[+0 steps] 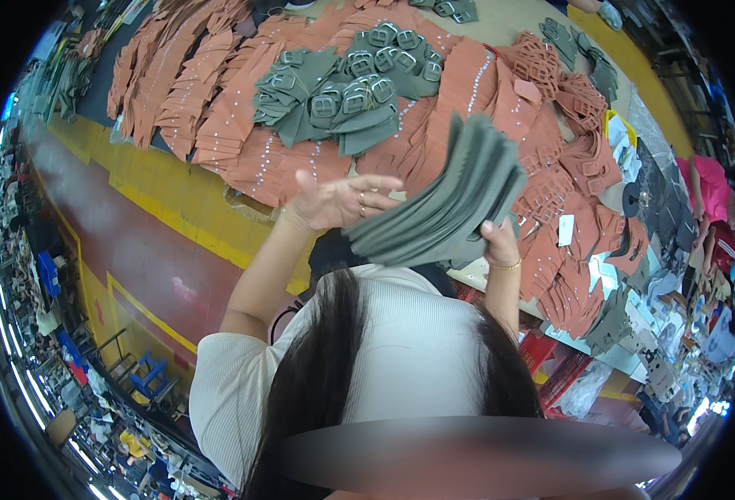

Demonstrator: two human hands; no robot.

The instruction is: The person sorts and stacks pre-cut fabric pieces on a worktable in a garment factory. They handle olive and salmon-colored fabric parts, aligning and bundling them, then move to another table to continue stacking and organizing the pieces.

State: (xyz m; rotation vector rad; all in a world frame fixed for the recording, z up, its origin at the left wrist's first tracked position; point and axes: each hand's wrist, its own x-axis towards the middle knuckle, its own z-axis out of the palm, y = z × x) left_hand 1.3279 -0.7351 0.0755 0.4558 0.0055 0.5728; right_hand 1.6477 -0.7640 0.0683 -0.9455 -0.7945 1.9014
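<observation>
A thick stack of grey-green flat strap pieces point(442, 200) is held up in front of my chest, bowed and fanned into many layers. My right hand point(501, 243) is closed round its right side, thumb on the near face; its other fingers are mostly hidden behind the stack. Just left of the stack, my left hand point(342, 200) is open, fingers stretched toward the layers and thumb raised. Its fingertips come close to the stack's left edge; whether they touch it I cannot tell. Beyond the hands, bundles of green buckled straps point(355, 96) lie heaped on orange-brown pieces point(259, 154).
The table carries rows of orange-brown strips and, at the right, orange-brown buckled straps point(580, 100). Red plastic crates point(563, 387) stand low at the right. A person in pink point(705, 183) is at the far right. Yellow-marked floor point(159, 204) runs along the left.
</observation>
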